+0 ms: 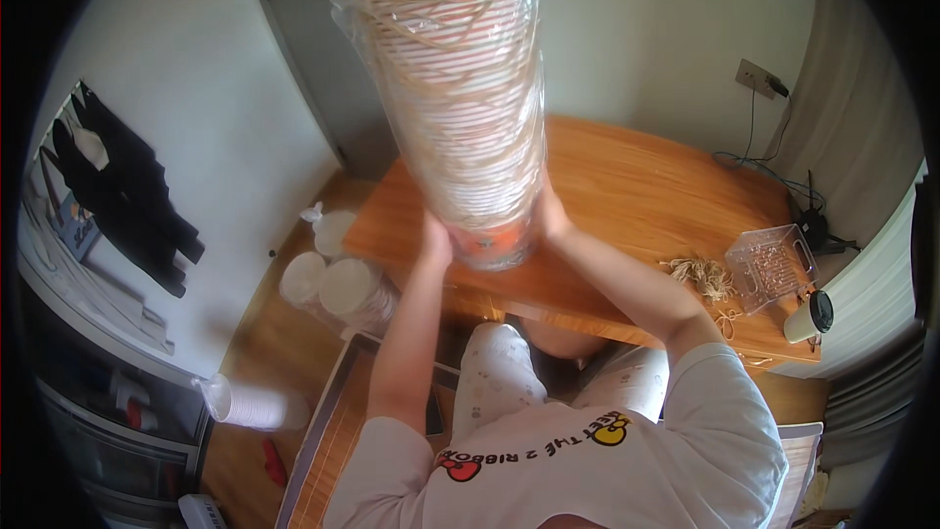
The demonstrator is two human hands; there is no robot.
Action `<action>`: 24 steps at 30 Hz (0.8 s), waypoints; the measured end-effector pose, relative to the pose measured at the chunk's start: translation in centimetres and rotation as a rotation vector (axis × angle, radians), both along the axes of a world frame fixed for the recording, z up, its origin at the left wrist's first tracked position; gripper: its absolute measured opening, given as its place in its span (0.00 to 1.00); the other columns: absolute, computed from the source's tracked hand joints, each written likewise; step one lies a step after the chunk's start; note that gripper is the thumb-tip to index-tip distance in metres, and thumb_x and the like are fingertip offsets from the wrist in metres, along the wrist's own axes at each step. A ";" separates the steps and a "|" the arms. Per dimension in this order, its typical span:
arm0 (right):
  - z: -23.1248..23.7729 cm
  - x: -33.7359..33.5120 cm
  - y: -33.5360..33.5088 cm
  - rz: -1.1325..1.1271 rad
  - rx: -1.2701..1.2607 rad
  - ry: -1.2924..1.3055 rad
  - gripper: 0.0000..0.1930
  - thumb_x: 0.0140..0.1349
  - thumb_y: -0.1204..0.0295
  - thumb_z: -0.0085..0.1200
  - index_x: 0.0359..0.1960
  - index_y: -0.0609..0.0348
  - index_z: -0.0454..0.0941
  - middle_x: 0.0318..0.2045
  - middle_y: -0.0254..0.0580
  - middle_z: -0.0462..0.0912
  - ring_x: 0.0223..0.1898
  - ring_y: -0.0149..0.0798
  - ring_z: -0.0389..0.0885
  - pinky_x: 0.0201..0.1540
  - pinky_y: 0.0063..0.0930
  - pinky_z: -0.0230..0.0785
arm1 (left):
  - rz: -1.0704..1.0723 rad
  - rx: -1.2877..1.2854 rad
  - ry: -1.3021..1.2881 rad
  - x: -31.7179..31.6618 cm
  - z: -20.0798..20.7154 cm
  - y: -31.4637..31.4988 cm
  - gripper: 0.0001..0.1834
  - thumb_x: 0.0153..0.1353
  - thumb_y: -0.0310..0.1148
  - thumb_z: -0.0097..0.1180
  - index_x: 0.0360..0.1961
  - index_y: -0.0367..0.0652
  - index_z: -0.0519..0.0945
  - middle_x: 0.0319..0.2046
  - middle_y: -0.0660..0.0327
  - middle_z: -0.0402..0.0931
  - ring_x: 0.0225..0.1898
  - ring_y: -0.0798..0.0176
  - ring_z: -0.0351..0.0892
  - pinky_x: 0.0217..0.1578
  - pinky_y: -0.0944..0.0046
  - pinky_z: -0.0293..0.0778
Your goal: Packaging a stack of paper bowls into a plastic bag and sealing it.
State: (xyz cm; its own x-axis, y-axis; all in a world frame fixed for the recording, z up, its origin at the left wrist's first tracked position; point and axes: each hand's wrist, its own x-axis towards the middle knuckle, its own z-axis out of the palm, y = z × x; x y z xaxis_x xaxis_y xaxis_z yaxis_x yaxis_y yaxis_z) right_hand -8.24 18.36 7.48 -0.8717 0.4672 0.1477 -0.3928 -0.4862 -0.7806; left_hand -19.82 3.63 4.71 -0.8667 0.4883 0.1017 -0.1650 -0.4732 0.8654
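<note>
A tall stack of nested paper cups or tubs (465,108), wrapped in clear plastic, rises in front of me past the top edge of the view. Pale rims show in layers with tan cord-like strands among them, and an orange printed side is visible on the lowest one. My left hand (438,238) presses against the lower left side of the stack. On the opposite side my right hand (551,213) grips it, slightly higher. The fingers of both hands are mostly hidden behind the stack. Its lower end is over the front part of the wooden table (627,186).
At the table's right are a tangle of tan cord (700,277), a clear plastic bin (771,267) and a lidded cup (809,317). More wrapped stacks (354,289) stand on the floor to the left; another stack (257,406) lies nearer. Cables (754,159) run down the wall.
</note>
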 end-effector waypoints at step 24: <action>8.8 1.2 1.7 -0.300 0.131 0.058 0.33 0.74 0.46 0.29 0.71 0.56 0.55 0.69 0.46 0.61 0.70 0.42 0.57 0.71 0.39 0.46 | 0.246 0.105 0.117 -1.3 8.3 -3.1 0.30 0.73 0.51 0.37 0.67 0.43 0.63 0.67 0.60 0.63 0.68 0.59 0.60 0.67 0.57 0.55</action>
